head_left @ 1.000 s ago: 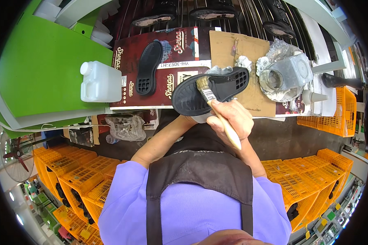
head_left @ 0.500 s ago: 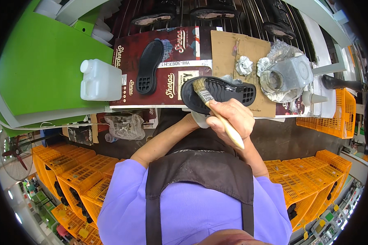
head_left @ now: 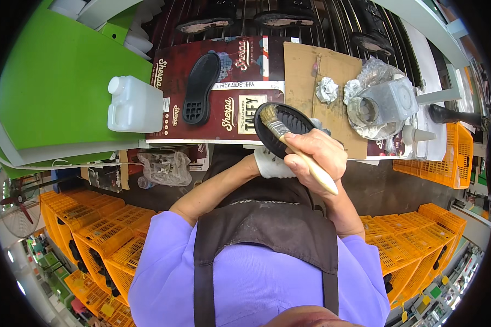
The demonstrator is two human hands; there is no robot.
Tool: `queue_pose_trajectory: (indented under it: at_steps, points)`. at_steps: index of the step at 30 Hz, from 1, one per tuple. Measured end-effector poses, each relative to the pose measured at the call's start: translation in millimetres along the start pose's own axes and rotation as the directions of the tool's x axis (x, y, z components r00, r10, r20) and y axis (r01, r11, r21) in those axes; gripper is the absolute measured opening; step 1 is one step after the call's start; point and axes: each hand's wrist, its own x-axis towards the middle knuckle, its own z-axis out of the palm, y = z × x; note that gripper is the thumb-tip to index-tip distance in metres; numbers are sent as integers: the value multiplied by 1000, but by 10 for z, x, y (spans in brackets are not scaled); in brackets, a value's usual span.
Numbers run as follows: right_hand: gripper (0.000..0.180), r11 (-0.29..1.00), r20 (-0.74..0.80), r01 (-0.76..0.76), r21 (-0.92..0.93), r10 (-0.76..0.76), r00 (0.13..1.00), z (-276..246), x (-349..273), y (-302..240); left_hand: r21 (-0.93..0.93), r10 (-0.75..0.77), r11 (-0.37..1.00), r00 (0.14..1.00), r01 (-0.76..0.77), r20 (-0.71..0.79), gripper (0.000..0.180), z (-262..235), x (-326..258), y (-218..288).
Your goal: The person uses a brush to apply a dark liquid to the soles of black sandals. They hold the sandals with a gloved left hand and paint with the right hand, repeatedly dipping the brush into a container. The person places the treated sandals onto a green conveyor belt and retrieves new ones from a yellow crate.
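Observation:
My right hand [head_left: 321, 154] grips a paintbrush [head_left: 324, 179] by its pale wooden handle. The bristles press on the inner face of a black shoe sole [head_left: 295, 117], near the rim of its rounded end. That sole is tilted up over the table's near edge, and my right hand hides its other end. Under it is my left hand [head_left: 273, 164] in a white glove, holding it from below with the fingers out of sight. A second black sole [head_left: 201, 87] lies on the dark red printed cardboard [head_left: 232, 82] to the left.
On the left stands a white plastic jug [head_left: 136, 103] beside a green panel [head_left: 65, 82]. To the right are crumpled white wads [head_left: 327, 90], a clear plastic container [head_left: 395, 100] and a nozzle bottle [head_left: 418, 134]. Black boots [head_left: 283, 13] stand on rollers behind. Orange crates [head_left: 409, 240] flank me.
The sole has shifted slightly right and tipped, so its gridded end is now behind my right hand. The brush has moved right with it, and more of my gloved left hand shows.

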Motion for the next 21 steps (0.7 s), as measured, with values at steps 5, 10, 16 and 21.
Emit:
queue_pose_trajectory:
  at_steps: [5,10,16,21]
  points:
    - [32,1000,38,8,19,-8,999,-79,51,49,125,-202,976,956,178,213,31,-78,5,82]
    - [29,1000,71,28,2,-28,997,-154,104,113,141,-193,978,921,153,337,39,-139,71,223]
    - [22,999,115,16,-46,-11,993,-295,158,228,106,-101,992,902,62,421,38,-251,106,399]
    - [21,996,91,7,-89,1,996,-374,150,356,-95,-145,977,920,191,364,34,-269,27,267]
